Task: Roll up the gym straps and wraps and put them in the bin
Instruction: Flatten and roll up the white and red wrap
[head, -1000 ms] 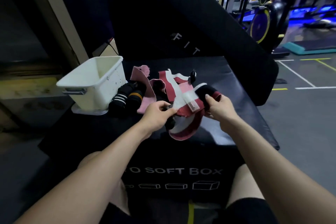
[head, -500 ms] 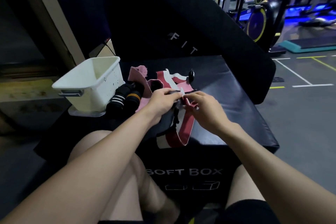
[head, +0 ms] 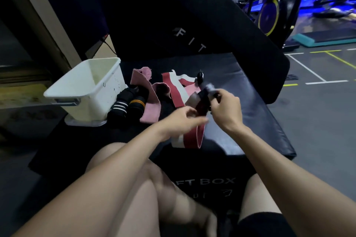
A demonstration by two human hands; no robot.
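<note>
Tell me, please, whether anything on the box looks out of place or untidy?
The pink strap and red-and-white wrap lie loose and tangled beside the white bin, not rolled. The bin's visible interior looks empty.

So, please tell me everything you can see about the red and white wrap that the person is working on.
The red and white wrap is a long band of woven-looking fabric, dark red with a white stripe along it. The right hand grips its dark upper end, seemingly the start of a roll, though motion blur hides detail. The left hand is on the band lower down; its grip is blurred. The loose tail hangs in a loop over the front edge of the black soft box.
</note>
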